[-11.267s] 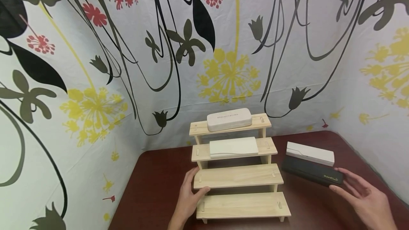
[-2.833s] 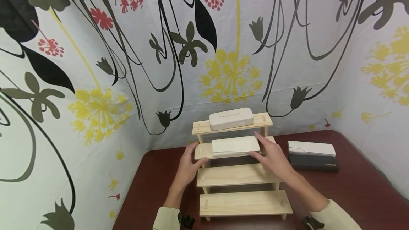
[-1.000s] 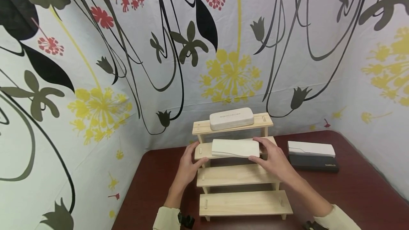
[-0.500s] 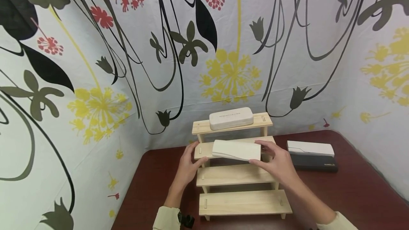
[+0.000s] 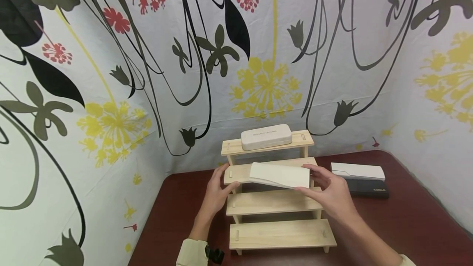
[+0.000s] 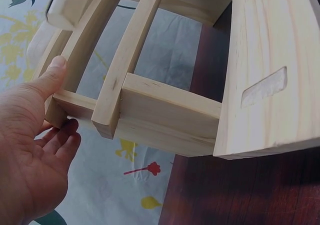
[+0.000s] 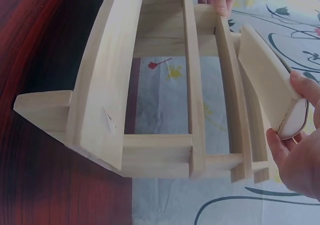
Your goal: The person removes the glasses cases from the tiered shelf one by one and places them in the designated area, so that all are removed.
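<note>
A stepped wooden stand [image 5: 282, 235] with several narrow shelves stands on the dark red table. My left hand [image 5: 213, 194] grips the left end of its second shelf from the top; in the left wrist view the thumb [image 6: 56, 70] lies over the board, the fingers curl below. Over that same shelf, my right hand [image 5: 334, 195] pinches the right end of a white, flap-style glasses case [image 5: 280, 175], thumb at its near edge and fingers at the far one. The case slants, its right end jutting past the shelf's front edge. The right wrist view shows the case's end panel [image 7: 294, 119] between the fingertips.
A rounded off-white hard glasses case [image 5: 266, 137] sits on the top shelf. Right of the stand, a white oblong case [image 5: 358, 171] and a black one [image 5: 369, 188] lie side by side. Flower-patterned cloth [image 5: 155, 52] hangs behind the table [image 5: 173, 216].
Earlier my right hand was at the black case, then moved to the second shelf. Over the last second it has drawn the white glasses case rightward and toward me. My left hand stays put lately.
</note>
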Available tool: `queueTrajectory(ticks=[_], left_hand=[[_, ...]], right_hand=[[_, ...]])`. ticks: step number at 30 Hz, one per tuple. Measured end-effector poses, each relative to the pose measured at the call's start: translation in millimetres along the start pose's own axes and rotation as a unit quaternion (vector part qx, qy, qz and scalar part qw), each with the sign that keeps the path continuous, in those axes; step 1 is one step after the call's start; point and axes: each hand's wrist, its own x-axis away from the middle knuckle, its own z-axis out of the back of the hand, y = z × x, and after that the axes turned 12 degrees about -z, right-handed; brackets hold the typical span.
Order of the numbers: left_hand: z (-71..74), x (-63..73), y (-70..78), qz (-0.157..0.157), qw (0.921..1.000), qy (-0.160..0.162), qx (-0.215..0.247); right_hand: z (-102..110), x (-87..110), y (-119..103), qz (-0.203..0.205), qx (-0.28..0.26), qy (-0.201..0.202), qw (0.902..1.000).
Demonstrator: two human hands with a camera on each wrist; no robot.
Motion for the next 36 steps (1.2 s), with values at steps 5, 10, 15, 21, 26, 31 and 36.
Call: queueTrajectory(ticks=[5, 10, 15, 21, 26, 31, 36], left_hand=[[0.3, 0.4, 1.9, 0.001, 1.0, -0.001, -0.001], [-0.1, 0.8, 0.7, 0.008, 1.0, -0.002, -0.003], [-0.5, 0.9, -0.2, 0.011, 0.9999, 0.0, -0.001], [-0.7, 0.5, -0.6, 0.009, 0.9999, 0.0, -0.005], [-0.5, 0.1, 0.0, 0.014, 0.9999, -0.002, -0.006], [-0.1, 0.7, 0.6, 0.009, 0.9999, 0.001, -0.005], [0.1, 0.3, 0.6, 0.0, 1.0, 0.002, -0.004]], right_hand=[[13, 5.8, -3, -0.002, -0.002, -0.002, 1.0], [28, 11.1, 0, 0.0, -0.001, 0.001, 1.0], [43, 15.3, 4, 0.012, 0.011, 0.008, 0.9998], [60, 19.8, 10, 0.003, 0.013, 0.015, 0.9998], [71, 27.8, 16, -0.004, -0.013, 0.002, 0.9999], [81, 35.3, 24, -0.01, -0.012, 0.007, 0.9998], [89, 40.9, 33, -0.015, 0.004, 0.009, 0.9998]])
